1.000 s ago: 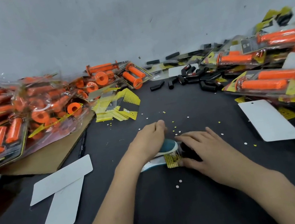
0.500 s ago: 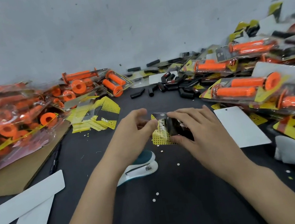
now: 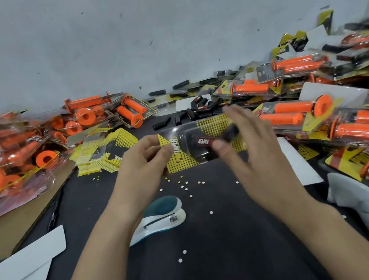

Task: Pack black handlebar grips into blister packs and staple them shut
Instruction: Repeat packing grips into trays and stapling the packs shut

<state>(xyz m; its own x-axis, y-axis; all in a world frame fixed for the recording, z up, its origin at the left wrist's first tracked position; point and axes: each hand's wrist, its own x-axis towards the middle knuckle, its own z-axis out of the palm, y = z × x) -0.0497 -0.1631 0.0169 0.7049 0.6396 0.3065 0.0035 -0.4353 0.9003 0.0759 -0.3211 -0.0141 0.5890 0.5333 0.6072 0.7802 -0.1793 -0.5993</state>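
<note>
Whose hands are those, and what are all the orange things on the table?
Those are a person's own hands, seen by a camera worn on the head and looking down. There is no machine here. The left hand pinches one end of a clear blister pack with a black grip inside. The right hand, a bit blurred, holds the other end, thumb on front. Below them a stapler lies on the dark table. The orange grips are handlebar grips in packs, piled at both sides. Loose black grips lie at the back.
</note>
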